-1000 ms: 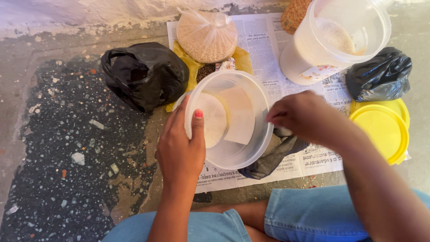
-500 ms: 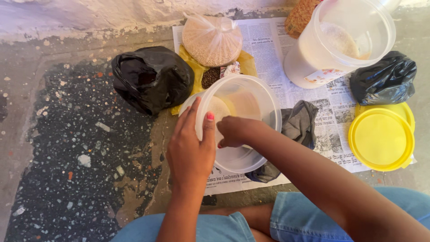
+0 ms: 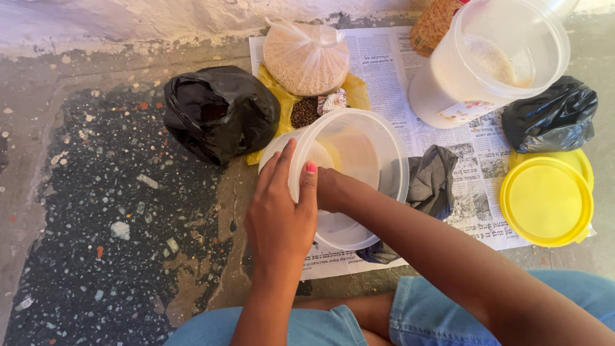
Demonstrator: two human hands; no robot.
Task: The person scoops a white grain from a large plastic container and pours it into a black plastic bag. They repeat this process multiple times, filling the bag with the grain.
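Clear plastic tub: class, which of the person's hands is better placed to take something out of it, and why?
Probably the right hand: it already reaches inside the clear tub. The left hand grips the tub's rim, steadying it.

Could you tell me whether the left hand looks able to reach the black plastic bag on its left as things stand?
Probably yes: the left hand grips the clear tub, but nothing blocks the way to the black bag.

My right hand point(image 3: 328, 187) is hidden inside the tub point(image 3: 378, 138); big jar point(image 3: 506, 57) and woven thing point(image 3: 432, 25) cut off at top.
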